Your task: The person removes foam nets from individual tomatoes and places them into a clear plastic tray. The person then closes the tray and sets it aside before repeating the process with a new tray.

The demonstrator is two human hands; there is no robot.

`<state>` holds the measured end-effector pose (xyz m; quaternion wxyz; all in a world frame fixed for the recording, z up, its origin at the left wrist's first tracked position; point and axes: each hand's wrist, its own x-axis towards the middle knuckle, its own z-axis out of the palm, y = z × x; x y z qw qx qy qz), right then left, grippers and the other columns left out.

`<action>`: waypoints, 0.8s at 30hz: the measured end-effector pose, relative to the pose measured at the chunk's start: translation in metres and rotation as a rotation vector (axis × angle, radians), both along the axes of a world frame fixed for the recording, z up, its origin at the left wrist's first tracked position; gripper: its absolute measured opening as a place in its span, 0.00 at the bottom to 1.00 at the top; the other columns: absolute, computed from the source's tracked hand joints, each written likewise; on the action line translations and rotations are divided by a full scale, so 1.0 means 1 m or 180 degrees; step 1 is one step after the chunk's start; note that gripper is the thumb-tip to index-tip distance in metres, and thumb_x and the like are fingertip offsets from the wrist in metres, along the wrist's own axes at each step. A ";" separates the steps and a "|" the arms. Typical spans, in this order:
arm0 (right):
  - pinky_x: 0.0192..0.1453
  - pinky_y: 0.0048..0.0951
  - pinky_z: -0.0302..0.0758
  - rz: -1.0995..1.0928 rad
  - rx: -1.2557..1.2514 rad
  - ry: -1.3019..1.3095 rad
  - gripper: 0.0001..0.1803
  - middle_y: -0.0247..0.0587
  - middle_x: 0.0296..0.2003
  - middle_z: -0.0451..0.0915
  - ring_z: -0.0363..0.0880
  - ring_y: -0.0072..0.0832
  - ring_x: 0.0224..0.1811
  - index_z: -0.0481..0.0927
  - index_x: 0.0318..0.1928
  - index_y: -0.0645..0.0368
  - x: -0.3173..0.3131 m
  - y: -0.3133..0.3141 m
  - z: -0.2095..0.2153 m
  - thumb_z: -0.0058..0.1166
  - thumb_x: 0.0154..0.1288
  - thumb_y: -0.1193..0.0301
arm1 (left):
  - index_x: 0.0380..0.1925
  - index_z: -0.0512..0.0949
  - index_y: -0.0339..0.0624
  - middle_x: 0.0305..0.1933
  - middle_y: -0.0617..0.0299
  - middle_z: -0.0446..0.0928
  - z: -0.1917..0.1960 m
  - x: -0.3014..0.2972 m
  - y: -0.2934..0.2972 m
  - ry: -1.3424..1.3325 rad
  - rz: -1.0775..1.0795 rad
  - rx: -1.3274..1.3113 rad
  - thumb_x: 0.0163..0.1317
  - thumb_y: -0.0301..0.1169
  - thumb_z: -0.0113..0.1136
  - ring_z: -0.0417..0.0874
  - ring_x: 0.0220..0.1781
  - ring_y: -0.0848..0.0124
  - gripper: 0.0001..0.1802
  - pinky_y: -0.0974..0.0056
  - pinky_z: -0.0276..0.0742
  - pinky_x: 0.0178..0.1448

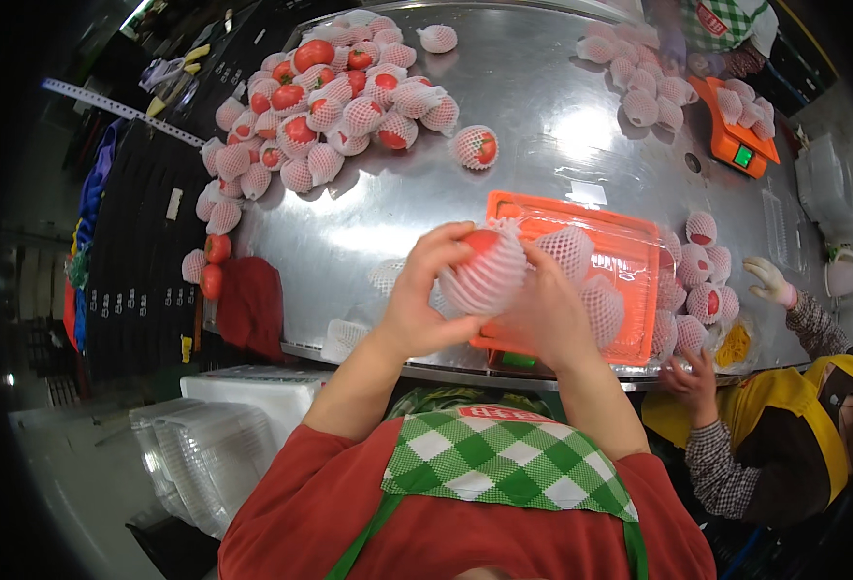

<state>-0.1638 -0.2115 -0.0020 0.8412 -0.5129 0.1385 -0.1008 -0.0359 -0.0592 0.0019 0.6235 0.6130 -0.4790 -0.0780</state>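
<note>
Nearest to the camera we see a green-and-white checked apron worn over a red top, both just off the near edge of the steel worktop. Above that edge we find the tomato in a white foam net, raised between two bare hands. Our left hand curves its fingers and thumb round the fruit; our right hand meets its right side, too blurred for us to tell how far the fingers close. Just beside, toward the near edge, we note an orange tray carrying a clear plastic container with wrapped fruits inside. At the far left corner we observe a heap of tomatoes, mostly netted; at the near left corner, a dark red cloth. By the right edge we mark a co-worker's gloved hand near a netted pile, and farther up an orange scale.
</note>
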 end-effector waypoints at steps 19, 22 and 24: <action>0.55 0.33 0.75 -0.1384 -0.3236 -0.0454 0.13 0.55 0.48 0.80 0.80 0.40 0.50 0.80 0.48 0.66 -0.017 0.012 -0.004 0.50 0.64 0.77 | 0.66 0.58 0.39 0.61 0.56 0.69 -0.014 -0.066 -0.003 0.3136 -0.0243 -0.0623 0.54 0.35 0.72 0.73 0.63 0.67 0.43 0.59 0.72 0.66; 0.42 0.31 0.76 -0.1431 -0.3083 -0.0050 0.09 0.45 0.39 0.81 0.80 0.35 0.38 0.80 0.42 0.66 -0.022 0.002 -0.007 0.49 0.68 0.75 | 0.64 0.64 0.43 0.61 0.57 0.72 -0.009 -0.061 0.001 0.4042 -0.1007 -0.1059 0.58 0.50 0.64 0.74 0.63 0.64 0.38 0.57 0.73 0.65; 0.39 0.28 0.75 -0.1103 -0.1724 0.0371 0.10 0.35 0.36 0.81 0.79 0.26 0.34 0.79 0.43 0.64 -0.027 0.001 -0.010 0.46 0.72 0.71 | 0.63 0.66 0.46 0.63 0.57 0.71 -0.014 -0.053 0.003 0.4805 -0.1430 -0.1357 0.58 0.60 0.54 0.73 0.64 0.58 0.40 0.50 0.71 0.66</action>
